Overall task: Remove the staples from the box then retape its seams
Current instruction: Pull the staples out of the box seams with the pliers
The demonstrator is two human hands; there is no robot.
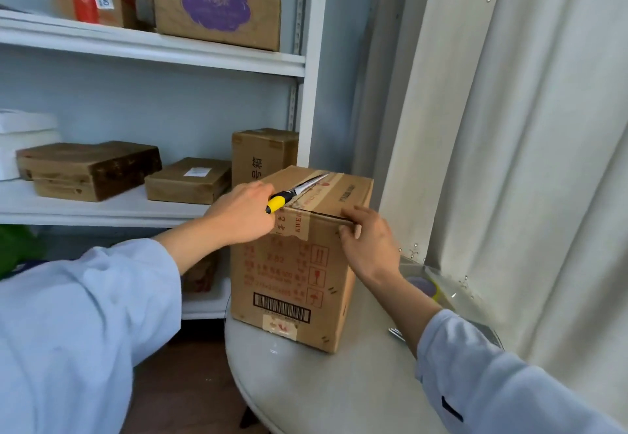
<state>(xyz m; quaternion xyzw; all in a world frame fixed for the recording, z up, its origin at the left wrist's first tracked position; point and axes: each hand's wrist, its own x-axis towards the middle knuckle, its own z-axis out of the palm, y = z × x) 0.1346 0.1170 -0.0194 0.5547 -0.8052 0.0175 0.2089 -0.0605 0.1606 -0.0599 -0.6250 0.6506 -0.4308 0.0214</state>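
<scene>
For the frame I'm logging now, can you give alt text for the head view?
A person's left hand holds a yellow-handled knife with its blade on the taped top seam of a cardboard box, while the right hand grips the box's top front edge. The box stands on a round white table beside shelves of boxes.

A taped brown cardboard box [299,263] stands upright on the counter [306,382], a yellow-handled knife [292,194] lying along its top seam.
</scene>
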